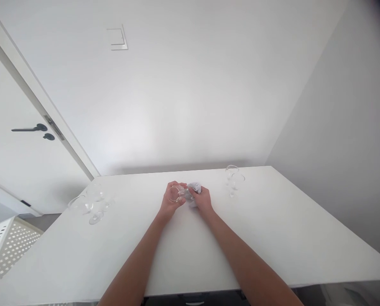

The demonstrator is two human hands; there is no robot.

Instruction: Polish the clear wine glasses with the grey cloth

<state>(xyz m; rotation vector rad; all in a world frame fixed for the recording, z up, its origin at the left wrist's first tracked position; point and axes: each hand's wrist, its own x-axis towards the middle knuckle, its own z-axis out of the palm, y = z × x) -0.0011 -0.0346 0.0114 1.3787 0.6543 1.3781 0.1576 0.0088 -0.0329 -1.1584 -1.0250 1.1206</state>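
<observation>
Above the white table, my left hand is wrapped round the bowl of a clear stemmed glass. The glass lies sideways, its rim towards the left and its stem pointing right. My right hand pinches a light grey cloth against the stem and foot end of that glass. The cloth and fingers hide most of the foot. Both hands are close together near the middle of the table.
Two clear stemmed glasses are at the table's left, one apparently lying over with its foot towards me. Two more glasses stand at the back right. A wall rises behind; a white perforated basket sits lower left.
</observation>
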